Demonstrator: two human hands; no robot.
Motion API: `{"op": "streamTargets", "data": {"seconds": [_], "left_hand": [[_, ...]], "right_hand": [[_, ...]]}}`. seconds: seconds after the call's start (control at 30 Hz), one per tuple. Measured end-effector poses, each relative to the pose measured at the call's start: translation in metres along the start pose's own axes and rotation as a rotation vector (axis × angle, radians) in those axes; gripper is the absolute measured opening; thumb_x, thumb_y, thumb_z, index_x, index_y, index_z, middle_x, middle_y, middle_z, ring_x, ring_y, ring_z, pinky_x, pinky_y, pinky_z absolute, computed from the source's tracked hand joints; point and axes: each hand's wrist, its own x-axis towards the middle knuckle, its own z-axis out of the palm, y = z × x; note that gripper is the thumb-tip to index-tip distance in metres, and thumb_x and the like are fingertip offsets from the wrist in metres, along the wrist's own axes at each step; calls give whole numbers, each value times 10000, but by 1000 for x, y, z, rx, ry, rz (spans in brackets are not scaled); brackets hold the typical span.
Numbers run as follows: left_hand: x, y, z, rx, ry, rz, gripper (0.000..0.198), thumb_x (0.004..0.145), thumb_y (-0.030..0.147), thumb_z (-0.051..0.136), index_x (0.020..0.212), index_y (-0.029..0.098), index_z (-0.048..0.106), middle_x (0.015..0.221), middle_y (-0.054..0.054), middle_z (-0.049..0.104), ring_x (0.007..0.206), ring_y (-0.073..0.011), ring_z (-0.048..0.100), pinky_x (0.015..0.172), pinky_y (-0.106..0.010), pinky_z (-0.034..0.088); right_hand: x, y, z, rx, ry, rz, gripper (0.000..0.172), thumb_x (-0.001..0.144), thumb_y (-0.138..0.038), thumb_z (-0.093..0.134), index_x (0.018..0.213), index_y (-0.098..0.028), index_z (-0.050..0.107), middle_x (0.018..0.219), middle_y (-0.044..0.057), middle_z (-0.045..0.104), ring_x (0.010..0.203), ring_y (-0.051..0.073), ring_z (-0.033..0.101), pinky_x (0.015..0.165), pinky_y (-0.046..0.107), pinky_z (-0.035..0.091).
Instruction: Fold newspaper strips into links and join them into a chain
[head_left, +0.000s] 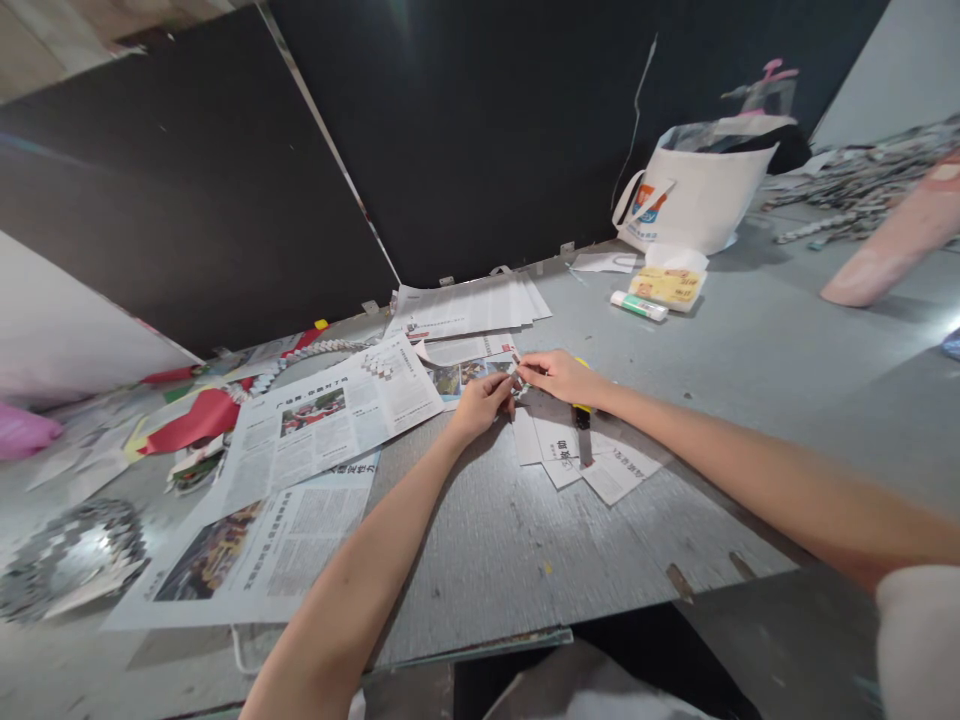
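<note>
Over the middle of the grey table, my left hand (484,405) and my right hand (556,376) meet with fingertips pinched together. Between them is a small folded strip of newspaper (515,370), partly hidden by the fingers. Under and beside my right hand lie several cut newspaper pieces (556,450), overlapping. A yellow and black utility knife (582,418) rests on these pieces, its blade pointing toward me and its upper end partly covered by my right hand. Left of my left hand, large newspaper sheets (322,425) are spread out and overlap.
A newspaper stack (472,303) lies against the black partition (480,130). At the right back are a white bag (697,195), a glue stick (639,306) and a yellow-printed packet (670,283). Woven paper rings (75,555) and red paper (196,420) lie left.
</note>
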Motion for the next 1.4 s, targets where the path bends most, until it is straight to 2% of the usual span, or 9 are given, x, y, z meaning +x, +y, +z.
{"op": "streamTargets", "data": {"seconds": [0.2,0.43,0.6,0.93,1.1,1.4], "left_hand": [[-1,-1,0,9,-12,6,432,987,603,593,900,187,674,588,1,633,547,-132,584,593,-275,405],[0,-3,0,44,-11,21,457,993,624,574,893,190,676,608,-6,645,558,-131,562,596,-282,394],[-1,-1,0,80,-27,21,393,1026,534,532,888,189,662,613,-7,650,551,-129,540,599,-281,392],[-2,1,2,112,7,28,285,1020,406,533,880,193,661,618,9,645,571,-129,585,637,-269,434],[-1,-2,2,106,16,34,321,1018,451,545,835,200,622,611,11,650,553,-126,587,615,-265,428],[0,-2,2,136,12,26,336,1025,469,531,929,189,691,628,17,649,558,-120,585,599,-254,419]], "right_hand": [[-2,0,0,15,11,-2,366,1044,-468,513,823,-220,667,727,-1,576,691,162,469,661,313,364],[1,-1,2,14,-11,-23,380,1049,-488,524,828,-221,679,733,16,637,695,174,529,662,324,387],[0,0,3,-8,-2,-47,388,1054,-460,510,798,-221,677,724,21,644,687,173,534,672,334,381],[-1,1,5,-66,38,16,375,1042,-460,523,793,-232,688,675,5,569,646,171,474,658,338,357],[0,2,5,-57,48,13,371,1046,-462,529,799,-227,674,676,2,579,649,167,488,659,331,363],[-2,1,2,8,18,-72,475,1098,-514,445,741,-219,548,678,3,565,639,153,482,646,324,353]]}}
